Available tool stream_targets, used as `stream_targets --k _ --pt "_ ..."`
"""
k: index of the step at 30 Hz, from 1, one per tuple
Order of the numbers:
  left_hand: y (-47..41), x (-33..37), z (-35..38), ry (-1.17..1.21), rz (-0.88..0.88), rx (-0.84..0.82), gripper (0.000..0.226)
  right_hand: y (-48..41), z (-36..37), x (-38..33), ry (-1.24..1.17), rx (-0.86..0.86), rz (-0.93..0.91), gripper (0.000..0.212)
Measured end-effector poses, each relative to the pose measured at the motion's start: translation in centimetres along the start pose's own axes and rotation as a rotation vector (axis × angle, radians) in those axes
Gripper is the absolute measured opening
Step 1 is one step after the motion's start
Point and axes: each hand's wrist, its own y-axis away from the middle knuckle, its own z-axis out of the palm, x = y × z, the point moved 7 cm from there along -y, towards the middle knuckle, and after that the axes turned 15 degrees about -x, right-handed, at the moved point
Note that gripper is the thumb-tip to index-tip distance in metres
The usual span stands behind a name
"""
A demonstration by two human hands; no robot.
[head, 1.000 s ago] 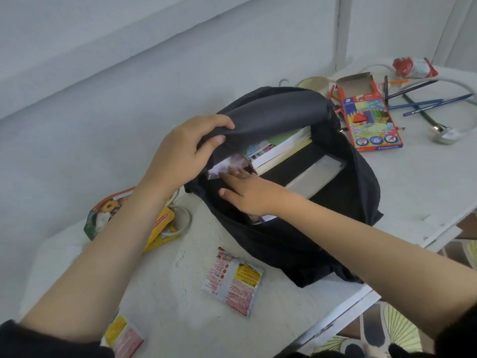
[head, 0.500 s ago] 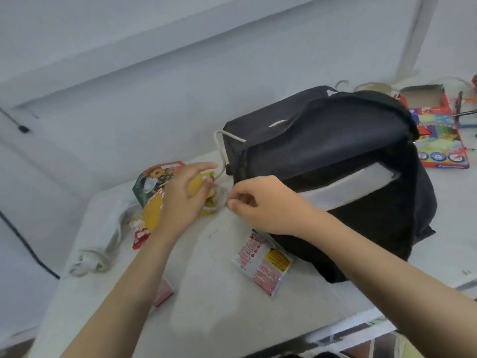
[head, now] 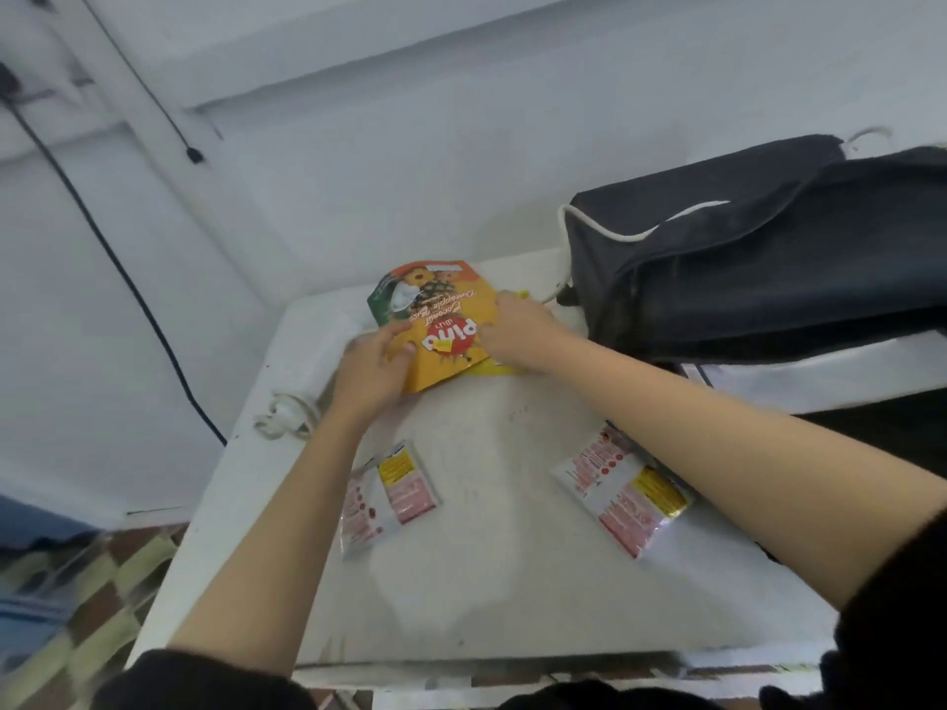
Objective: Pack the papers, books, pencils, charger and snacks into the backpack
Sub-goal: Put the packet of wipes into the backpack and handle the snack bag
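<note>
1. A second ago both hands were at the backpack (head: 768,289): the left held its flap up and the right reached in among the books. Now both have left it and are on the yellow snack bag (head: 440,325) in the upper middle of the frame.
2. The left hand (head: 371,376) pinches the bag's lower left corner, thumb on top. The right hand (head: 517,333) curls its fingers over the bag's right edge. The bag lies on the white surface (head: 487,581), or just off it; I cannot tell which.
3. With the flap let go, the backpack at the upper right has slumped shut, and the books no longer show. It sits just right of the bag.
4. This looks like the end of the book step and the start of the snacks.
5. The flap will likely need lifting again before the bag goes in, so one hand must come free.
6. Still out are the left packet (head: 392,491) and the right packet (head: 622,491), lower in the frame. The white charger (head: 289,409) lies at the surface's left edge.
7. The pencils are out of frame.
</note>
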Motion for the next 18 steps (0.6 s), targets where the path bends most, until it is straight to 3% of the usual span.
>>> stream_targets --k 5,7,14,18 --pt "-0.5 0.0 0.1 -0.092 -0.036 0.018 0.035 -2.2 0.1 -0.2 0.019 0.078 0.088 0.044" --pt "-1.0 -0.4 0.0 -0.013 -0.059 0.012 0.036 -2.4 -0.3 -0.3 -0.026 0.092 0.081 0.038" --pt "-0.8 0.2 -1.1 0.426 0.105 0.043 0.033 -1.8 -1.2 -0.1 -0.652 0.044 -0.041 0.044" --pt "-0.1 2.3 -2.5 0.647 0.212 0.05 0.036 -0.1 -1.6 -0.6 -0.816 0.037 -0.112 0.046"
